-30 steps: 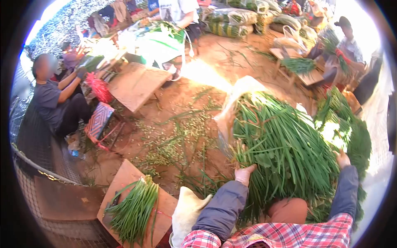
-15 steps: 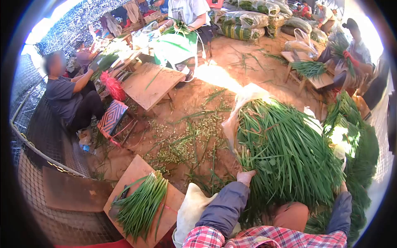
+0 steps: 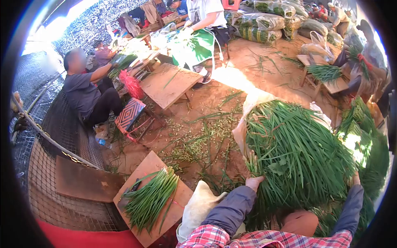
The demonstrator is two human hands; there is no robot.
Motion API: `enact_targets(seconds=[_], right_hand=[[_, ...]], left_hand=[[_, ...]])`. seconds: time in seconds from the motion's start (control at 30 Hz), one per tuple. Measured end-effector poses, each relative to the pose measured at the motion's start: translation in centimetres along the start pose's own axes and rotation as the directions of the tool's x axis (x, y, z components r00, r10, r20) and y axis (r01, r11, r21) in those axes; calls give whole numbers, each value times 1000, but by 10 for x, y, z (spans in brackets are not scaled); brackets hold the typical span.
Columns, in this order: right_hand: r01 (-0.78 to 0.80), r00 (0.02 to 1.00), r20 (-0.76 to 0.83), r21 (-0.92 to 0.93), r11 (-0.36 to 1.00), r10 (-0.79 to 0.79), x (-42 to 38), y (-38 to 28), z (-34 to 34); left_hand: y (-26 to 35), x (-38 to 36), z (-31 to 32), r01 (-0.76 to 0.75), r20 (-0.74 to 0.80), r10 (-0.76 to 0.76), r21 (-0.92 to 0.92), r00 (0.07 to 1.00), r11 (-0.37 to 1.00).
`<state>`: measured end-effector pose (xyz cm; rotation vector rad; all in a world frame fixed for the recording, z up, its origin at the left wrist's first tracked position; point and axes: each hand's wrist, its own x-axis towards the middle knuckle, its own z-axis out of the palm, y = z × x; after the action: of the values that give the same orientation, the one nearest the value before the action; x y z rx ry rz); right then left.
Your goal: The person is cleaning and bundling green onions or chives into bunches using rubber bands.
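The left hand (image 3: 253, 182) presses, fingers curled, into the near-left edge of a big heap of long green chive-like leaves (image 3: 297, 155) lying on a white sack on the dirt floor (image 3: 198, 107); the right hand (image 3: 355, 179) is sunk in the heap's right edge, and whether it grips cannot be told. Near left, a small wooden tabletop (image 3: 144, 169) carries a trimmed green bundle (image 3: 151, 198), with littered open ground between it and the heap. Farther left, a seated person in a grey shirt (image 3: 82, 93) works beside a mesh fence.
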<state>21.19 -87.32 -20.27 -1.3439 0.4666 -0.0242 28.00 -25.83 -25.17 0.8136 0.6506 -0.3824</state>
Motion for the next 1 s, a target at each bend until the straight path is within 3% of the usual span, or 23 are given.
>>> enact_targets(seconds=[0.13, 0.2, 0.27, 0.37, 0.4, 0.43, 0.47, 0.53, 0.57, 0.6, 0.63, 0.7, 0.77, 0.8, 0.83, 0.87, 0.9, 1.0], right_hand=[[-34, 996, -85, -202, 979, 17, 0, 9, -11], [-71, 993, -114, -326, 943, 35, -2, 16, -18], [-120, 990, -124, -459, 880, 70, -5, 16, -24], [-187, 982, -98, -652, 735, 164, -4, -13, -38], [-156, 987, -65, -624, 765, 149, -1, -27, -35], [-69, 998, -7, -323, 944, 70, -16, -53, 10], [61, 994, -69, -283, 957, -83, -18, -61, 11], [-48, 973, 224, -19, 999, 51, -34, -82, 52], [11, 990, 132, -424, 906, 50, -33, -71, 46], [29, 999, 46, -756, 654, 9, -27, -47, 37], [4, 998, -16, -955, 295, -66, -21, -35, 30], [27, 998, -24, -683, 730, -59, -24, -50, 54], [18, 999, -29, -231, 973, -26, -43, -68, 76], [53, 996, -21, -633, 772, -86, -47, -73, 72], [68, 991, 13, -908, 413, -135, -51, -78, 66], [63, 984, 67, -997, -33, -165, -52, -83, 64], [-42, 998, -51, -977, -208, 40, -35, -77, 56], [58, 986, -14, -903, 426, -164, -15, -33, 11]], left_hand=[[9, -8, 5, 107, -44, -103, 117, 994, 987], [17, -12, 8, 93, 7, -94, 90, 996, 992], [22, -11, 6, 62, 56, -68, 98, 996, 993], [24, -4, -4, 96, -37, -90, 263, 995, 960], [25, -4, -6, 89, -25, -85, 276, 996, 957], [28, -6, -10, 81, -13, -81, 289, 997, 954], [31, -9, -13, 72, 0, -76, 299, 997, 951], [50, -32, -11, 134, 30, -148, 279, 989, 951], [59, -46, -6, 166, 47, -185, 269, 982, 949], [63, -54, -1, 195, 67, -219, 262, 973, 945], [58, -49, -8, 185, 104, -216, 243, 971, 952], [60, -52, -17, 166, 180, -212, 240, 960, 956], [65, -63, -23, 225, 216, -275, 231, 937, 947], [69, -71, -22, 216, 230, -266, 222, 936, 951], [72, -82, -21, 209, 244, -258, 212, 935, 955], [76, -92, -20, 199, 259, -247, 199, 934, 960], [81, -102, -18, 210, 259, -254, 185, 932, 960], [87, -123, -15, 223, 298, -260, 151, 919, 963]])
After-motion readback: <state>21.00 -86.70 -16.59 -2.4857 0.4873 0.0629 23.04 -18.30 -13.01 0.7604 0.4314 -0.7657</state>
